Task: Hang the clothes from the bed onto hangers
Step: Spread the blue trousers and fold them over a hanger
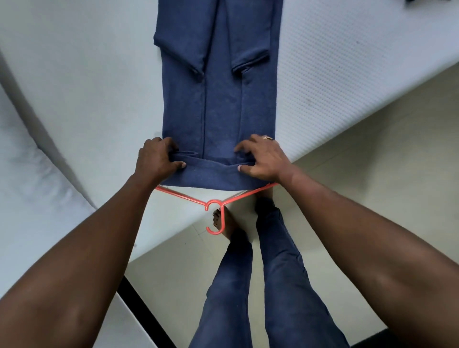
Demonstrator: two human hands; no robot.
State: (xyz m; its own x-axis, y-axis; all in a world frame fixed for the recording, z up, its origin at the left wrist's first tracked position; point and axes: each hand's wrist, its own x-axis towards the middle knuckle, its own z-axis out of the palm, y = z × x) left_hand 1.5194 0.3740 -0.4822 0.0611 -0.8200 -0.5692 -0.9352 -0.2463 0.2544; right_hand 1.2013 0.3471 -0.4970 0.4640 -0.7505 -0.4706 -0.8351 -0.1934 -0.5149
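A dark blue shirt [218,99] lies flat on the white bed [87,99], folded lengthwise with its sleeves tucked inward. Its near end is folded over an orange plastic hanger [213,202], whose arms poke out under the cloth and whose hook points toward me past the bed's corner. My left hand [156,160] pinches the folded edge at the left side, thumb on top. My right hand [263,159], wearing a ring, grips the same fold at the right side. Most of the hanger's bar is hidden under the fabric.
The bed's corner ends just in front of my legs and bare feet [223,223] on the pale tiled floor [372,149]. A white pillow or quilt [29,174] lies at the left. A dark item [429,2] peeks in at the top right.
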